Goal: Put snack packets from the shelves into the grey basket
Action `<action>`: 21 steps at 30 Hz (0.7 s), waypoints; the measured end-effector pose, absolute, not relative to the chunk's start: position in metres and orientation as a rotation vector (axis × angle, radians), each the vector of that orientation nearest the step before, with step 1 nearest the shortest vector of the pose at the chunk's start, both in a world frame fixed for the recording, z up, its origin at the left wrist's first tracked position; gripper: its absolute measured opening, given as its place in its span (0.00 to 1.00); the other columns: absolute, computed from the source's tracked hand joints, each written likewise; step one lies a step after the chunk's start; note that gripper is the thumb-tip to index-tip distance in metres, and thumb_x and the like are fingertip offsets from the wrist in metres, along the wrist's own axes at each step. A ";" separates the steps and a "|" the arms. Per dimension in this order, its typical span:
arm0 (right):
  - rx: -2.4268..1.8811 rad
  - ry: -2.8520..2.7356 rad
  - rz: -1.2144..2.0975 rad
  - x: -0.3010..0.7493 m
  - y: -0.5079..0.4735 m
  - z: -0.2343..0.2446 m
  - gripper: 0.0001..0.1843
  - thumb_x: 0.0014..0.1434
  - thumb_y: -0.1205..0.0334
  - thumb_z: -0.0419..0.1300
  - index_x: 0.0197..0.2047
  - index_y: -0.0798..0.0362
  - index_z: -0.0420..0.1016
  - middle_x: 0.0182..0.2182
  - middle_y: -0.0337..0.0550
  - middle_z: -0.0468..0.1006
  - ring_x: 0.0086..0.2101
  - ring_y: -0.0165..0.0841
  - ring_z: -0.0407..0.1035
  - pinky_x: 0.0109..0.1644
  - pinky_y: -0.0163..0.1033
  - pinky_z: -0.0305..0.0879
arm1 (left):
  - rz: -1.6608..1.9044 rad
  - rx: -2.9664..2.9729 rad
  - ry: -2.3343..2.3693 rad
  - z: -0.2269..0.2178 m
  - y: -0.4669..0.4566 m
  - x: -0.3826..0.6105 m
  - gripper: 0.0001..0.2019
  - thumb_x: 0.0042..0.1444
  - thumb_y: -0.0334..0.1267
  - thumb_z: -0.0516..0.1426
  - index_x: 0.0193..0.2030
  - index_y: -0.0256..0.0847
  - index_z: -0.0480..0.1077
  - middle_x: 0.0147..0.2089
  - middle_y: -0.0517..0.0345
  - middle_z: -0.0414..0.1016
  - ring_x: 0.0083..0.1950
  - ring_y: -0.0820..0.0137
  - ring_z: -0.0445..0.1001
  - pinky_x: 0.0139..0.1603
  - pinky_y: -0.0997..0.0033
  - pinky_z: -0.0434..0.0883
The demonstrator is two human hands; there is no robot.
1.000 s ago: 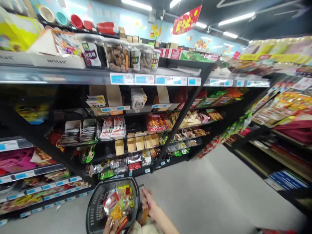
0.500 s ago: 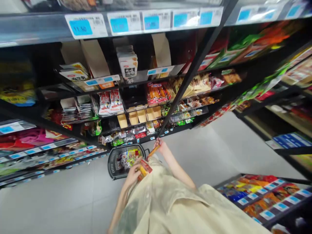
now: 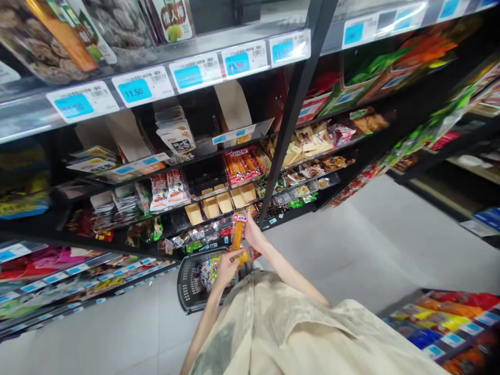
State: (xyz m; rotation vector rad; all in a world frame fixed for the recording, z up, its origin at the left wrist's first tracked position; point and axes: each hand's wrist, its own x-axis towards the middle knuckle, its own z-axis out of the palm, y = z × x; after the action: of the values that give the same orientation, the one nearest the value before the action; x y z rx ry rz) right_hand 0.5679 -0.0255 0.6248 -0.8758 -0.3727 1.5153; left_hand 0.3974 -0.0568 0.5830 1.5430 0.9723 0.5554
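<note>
My right hand [image 3: 253, 233] is closed on a long orange snack packet [image 3: 238, 237] with a red and white top, held upright in front of me. Just below it, my left hand [image 3: 228, 266] grips a yellow and red snack packet [image 3: 245, 256], partly hidden by the fingers. The left fingertips come close to the lower end of the orange packet; whether they touch it I cannot tell. Under my left hand on the floor stands a black shopping basket [image 3: 189, 289], with several colourful snack packets [image 3: 207, 273] inside.
Tall black shelves [image 3: 291, 130] full of snacks rise in front, with price tags [image 3: 135, 92] along the edges. A box of similar orange sticks [image 3: 242, 166] sits on a middle shelf. A low display [image 3: 453, 333] stands at the right, on grey tiled floor [image 3: 128, 333].
My right hand has raised the orange packet, turning it upright with its label showing. The left hand with its packet has come just beneath it. The view has shifted slightly.
</note>
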 end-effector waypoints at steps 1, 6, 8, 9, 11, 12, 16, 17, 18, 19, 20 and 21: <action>-0.864 -0.503 1.528 0.570 -0.031 0.626 0.31 0.61 0.27 0.57 0.39 0.50 0.73 0.28 0.40 0.78 0.30 0.35 0.73 0.33 0.38 0.70 | 0.573 1.496 0.970 0.585 -0.054 0.401 0.23 0.49 0.29 0.56 0.50 0.41 0.84 0.54 0.51 0.85 0.59 0.56 0.80 0.63 0.55 0.75; -0.908 -0.972 1.500 0.585 -0.061 0.612 0.29 0.49 0.48 0.77 0.49 0.49 0.74 0.39 0.39 0.80 0.38 0.33 0.74 0.44 0.38 0.73 | 0.501 1.381 1.033 0.585 -0.047 0.413 0.20 0.44 0.30 0.57 0.42 0.37 0.85 0.44 0.50 0.87 0.46 0.55 0.83 0.55 0.54 0.77; -0.942 -1.008 1.502 0.591 -0.067 0.601 0.29 0.49 0.51 0.77 0.50 0.48 0.73 0.39 0.38 0.80 0.36 0.33 0.74 0.41 0.38 0.73 | 0.484 1.369 1.017 0.583 -0.051 0.415 0.21 0.42 0.30 0.56 0.41 0.39 0.85 0.45 0.51 0.87 0.48 0.55 0.83 0.57 0.54 0.76; -0.966 -0.990 1.485 0.594 -0.067 0.596 0.27 0.51 0.51 0.76 0.50 0.48 0.72 0.38 0.38 0.79 0.35 0.32 0.74 0.39 0.38 0.73 | 0.485 1.373 0.980 0.581 -0.054 0.415 0.22 0.41 0.29 0.56 0.41 0.40 0.85 0.48 0.51 0.87 0.51 0.54 0.82 0.60 0.54 0.75; -1.027 -0.914 1.396 0.603 -0.061 0.590 0.26 0.52 0.51 0.75 0.49 0.48 0.72 0.38 0.38 0.79 0.31 0.31 0.74 0.34 0.37 0.73 | 0.483 1.379 0.880 0.578 -0.062 0.414 0.21 0.42 0.29 0.55 0.40 0.42 0.86 0.52 0.51 0.85 0.58 0.54 0.80 0.66 0.53 0.71; -1.056 -0.867 1.332 0.608 -0.056 0.589 0.27 0.51 0.51 0.75 0.49 0.48 0.71 0.38 0.38 0.79 0.29 0.30 0.73 0.31 0.36 0.72 | 0.488 1.368 0.838 0.576 -0.066 0.413 0.21 0.42 0.30 0.55 0.38 0.43 0.86 0.54 0.50 0.85 0.60 0.54 0.79 0.67 0.52 0.69; -1.089 -0.722 1.082 0.636 -0.018 0.610 0.30 0.50 0.50 0.75 0.52 0.48 0.70 0.40 0.42 0.82 0.27 0.30 0.74 0.26 0.34 0.69 | 0.560 1.269 0.840 0.571 -0.075 0.405 0.18 0.45 0.32 0.56 0.38 0.43 0.86 0.57 0.48 0.83 0.62 0.52 0.78 0.69 0.48 0.67; -1.090 -0.706 1.020 0.644 -0.006 0.618 0.30 0.50 0.50 0.75 0.52 0.49 0.70 0.38 0.42 0.82 0.29 0.31 0.75 0.28 0.34 0.71 | 0.579 1.258 0.864 0.570 -0.075 0.402 0.18 0.45 0.32 0.56 0.38 0.43 0.86 0.57 0.47 0.83 0.62 0.51 0.78 0.69 0.47 0.67; -1.094 -0.697 0.960 0.652 0.007 0.627 0.30 0.49 0.50 0.75 0.52 0.50 0.71 0.37 0.43 0.82 0.31 0.33 0.76 0.30 0.35 0.73 | 0.594 1.253 0.890 0.570 -0.074 0.398 0.18 0.45 0.32 0.56 0.38 0.43 0.86 0.57 0.47 0.83 0.63 0.50 0.77 0.70 0.46 0.66; -1.101 -0.696 0.904 0.658 0.020 0.636 0.30 0.49 0.50 0.75 0.52 0.51 0.72 0.35 0.42 0.82 0.33 0.34 0.77 0.34 0.37 0.75 | 0.607 1.251 0.915 0.571 -0.073 0.395 0.17 0.45 0.33 0.56 0.38 0.43 0.86 0.58 0.46 0.82 0.63 0.50 0.77 0.70 0.45 0.65; -1.115 -0.706 0.854 0.663 0.034 0.644 0.31 0.50 0.49 0.74 0.52 0.52 0.73 0.34 0.42 0.82 0.34 0.35 0.78 0.37 0.38 0.76 | 0.620 1.251 0.936 0.572 -0.073 0.392 0.17 0.45 0.34 0.57 0.38 0.43 0.86 0.58 0.46 0.82 0.63 0.49 0.77 0.70 0.44 0.65; -1.136 -0.727 0.811 0.667 0.048 0.651 0.31 0.50 0.49 0.74 0.53 0.53 0.73 0.33 0.41 0.82 0.34 0.35 0.77 0.39 0.40 0.77 | 0.633 1.251 0.952 0.572 -0.072 0.389 0.16 0.46 0.35 0.57 0.38 0.44 0.86 0.58 0.47 0.82 0.64 0.48 0.76 0.71 0.43 0.65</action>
State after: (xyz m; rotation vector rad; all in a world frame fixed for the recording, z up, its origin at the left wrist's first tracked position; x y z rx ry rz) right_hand 0.6671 0.0483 0.6513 -1.1356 -0.7271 0.8106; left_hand 0.3890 -0.0722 0.5721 1.2508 0.9515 0.6331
